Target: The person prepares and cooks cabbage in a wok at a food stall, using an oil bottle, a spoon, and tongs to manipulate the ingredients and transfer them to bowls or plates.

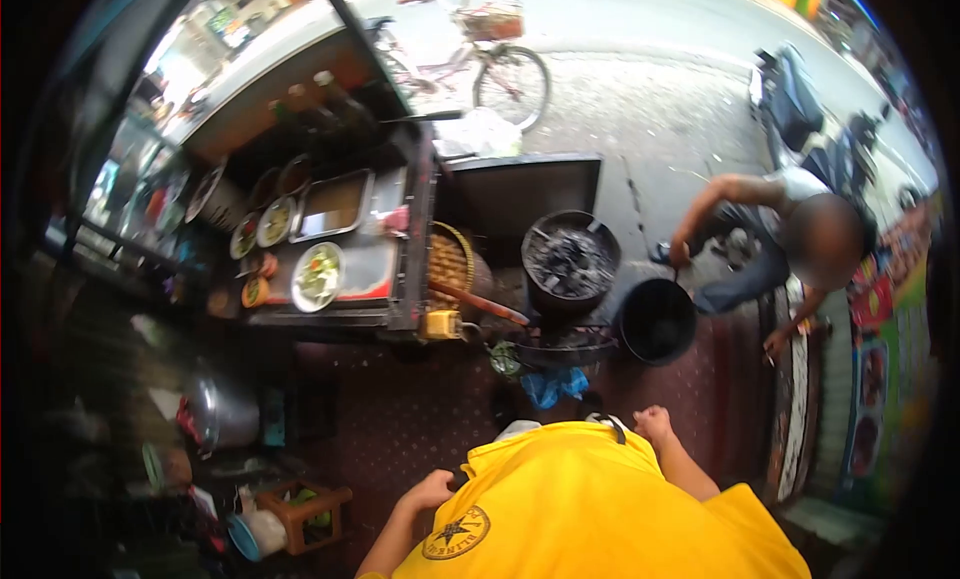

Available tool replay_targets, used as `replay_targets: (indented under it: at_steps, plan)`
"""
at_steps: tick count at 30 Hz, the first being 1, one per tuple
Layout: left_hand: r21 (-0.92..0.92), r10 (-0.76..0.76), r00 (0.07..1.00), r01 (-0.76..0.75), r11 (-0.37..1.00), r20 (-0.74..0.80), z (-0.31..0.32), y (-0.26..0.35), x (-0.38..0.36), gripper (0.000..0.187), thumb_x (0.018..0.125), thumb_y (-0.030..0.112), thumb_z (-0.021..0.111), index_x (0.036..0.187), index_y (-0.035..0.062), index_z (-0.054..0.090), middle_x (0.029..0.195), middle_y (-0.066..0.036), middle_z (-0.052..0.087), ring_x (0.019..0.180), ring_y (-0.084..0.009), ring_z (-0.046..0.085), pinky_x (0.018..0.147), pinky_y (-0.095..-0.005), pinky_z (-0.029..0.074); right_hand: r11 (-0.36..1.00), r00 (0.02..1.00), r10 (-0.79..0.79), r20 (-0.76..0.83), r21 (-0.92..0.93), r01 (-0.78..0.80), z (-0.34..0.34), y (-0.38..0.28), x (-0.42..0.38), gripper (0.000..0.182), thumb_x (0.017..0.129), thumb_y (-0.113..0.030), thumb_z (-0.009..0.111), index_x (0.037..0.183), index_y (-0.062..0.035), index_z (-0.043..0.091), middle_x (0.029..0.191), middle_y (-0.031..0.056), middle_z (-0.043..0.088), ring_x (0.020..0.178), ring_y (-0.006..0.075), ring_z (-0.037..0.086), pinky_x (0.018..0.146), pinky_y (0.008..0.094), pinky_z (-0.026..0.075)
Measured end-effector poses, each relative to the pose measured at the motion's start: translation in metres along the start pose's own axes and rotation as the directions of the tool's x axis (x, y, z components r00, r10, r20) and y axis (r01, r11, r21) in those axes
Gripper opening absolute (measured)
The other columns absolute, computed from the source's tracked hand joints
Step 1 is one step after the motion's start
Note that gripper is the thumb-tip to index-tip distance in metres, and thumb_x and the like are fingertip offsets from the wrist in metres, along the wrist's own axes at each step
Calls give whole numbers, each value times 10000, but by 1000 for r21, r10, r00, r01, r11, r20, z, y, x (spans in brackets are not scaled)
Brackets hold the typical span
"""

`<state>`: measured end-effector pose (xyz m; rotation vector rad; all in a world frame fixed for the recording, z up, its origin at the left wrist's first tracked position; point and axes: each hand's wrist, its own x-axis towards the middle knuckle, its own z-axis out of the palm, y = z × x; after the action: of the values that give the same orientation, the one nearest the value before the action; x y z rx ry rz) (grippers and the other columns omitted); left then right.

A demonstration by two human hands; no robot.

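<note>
My left hand [430, 491] hangs low beside the yellow shirt [570, 504]. Its fingers are curled in next to something dark at the shirt's edge, and no held object shows. On the other side, my right hand [653, 424] is closed in a loose fist with nothing visible in it. Ahead of me stands a pot-shaped charcoal stove [570, 262] full of grey and black coals. To its right a person [760, 229] bends with one hand at the rim of a black pot [657, 321], which is tilted.
The food cart [345, 319] at left carries a bowl of vegetables [318, 277], a metal tray [335, 204] and several dishes. A wooden handle [480, 304] juts out near a basket [450, 264]. A blue plastic bag [553, 387] lies before me; a bicycle [510, 84] stands beyond.
</note>
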<state>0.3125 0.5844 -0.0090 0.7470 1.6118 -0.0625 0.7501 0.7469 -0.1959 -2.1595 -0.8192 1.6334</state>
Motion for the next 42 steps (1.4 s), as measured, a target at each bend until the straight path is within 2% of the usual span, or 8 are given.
replay_targets:
  at_steps: [2,7,11,16,19,24,38,42]
  plan:
    - [-473,206,968,-248,845,-141,-7,-16,19,274,732,33,675,997,-33,653,920,-68,678,838,-149,627,777,-279,498,996,996,-83,13,-23,83,-3,4,7,183,792,-61,728,715,-31,565,615,63,563,530,133,536,489,272,471]
    - [-544,345,888,-459,702,-304,-35,-2,46,250,779,-53,620,1023,4,625,946,-61,660,874,-153,631,845,-272,501,987,991,-119,59,-101,124,0,-20,-10,143,793,-117,746,791,-7,655,658,60,601,586,142,580,546,264,504]
    - [-511,311,896,-438,740,-318,-26,-13,77,206,812,-25,610,1013,17,626,918,-50,653,853,-129,624,804,-263,506,998,999,-40,-15,-41,39,5,-5,-20,180,872,-173,672,905,4,668,784,91,645,672,167,611,615,277,524]
    - [-401,-167,913,4,916,-372,1,-67,88,157,860,62,604,1006,34,655,820,-33,664,710,-120,633,657,-252,515,989,992,115,-49,-82,-119,1,26,-42,176,902,-150,626,965,10,663,887,116,669,749,196,632,676,307,533]
    - [-236,-11,921,-88,968,-390,15,-167,110,164,863,49,594,1000,19,679,807,-64,676,694,-149,640,653,-260,523,985,989,142,-36,-92,-145,-8,62,-43,155,890,-108,616,956,23,667,892,126,675,768,205,637,696,316,531]
    - [-507,-218,898,-6,862,-382,30,-186,102,168,864,50,589,991,5,688,798,-87,679,685,-153,641,647,-261,528,944,944,321,-76,-56,-325,-16,91,-43,106,885,-62,591,927,9,657,757,84,640,585,142,565,510,280,457]
    - [-763,-119,915,-244,598,-386,17,-91,127,146,839,64,631,978,34,665,785,-27,646,619,-98,569,554,-228,457,989,999,-36,26,-141,39,12,-46,-13,163,919,-130,582,982,3,654,863,104,656,714,179,631,662,287,536]
    - [-498,-101,882,-162,852,-461,20,-86,101,164,844,42,613,999,3,650,812,-51,658,630,-127,600,577,-234,488,988,998,-46,43,-148,52,16,-44,-10,154,924,-128,569,974,-6,649,868,107,649,719,178,629,661,284,538]
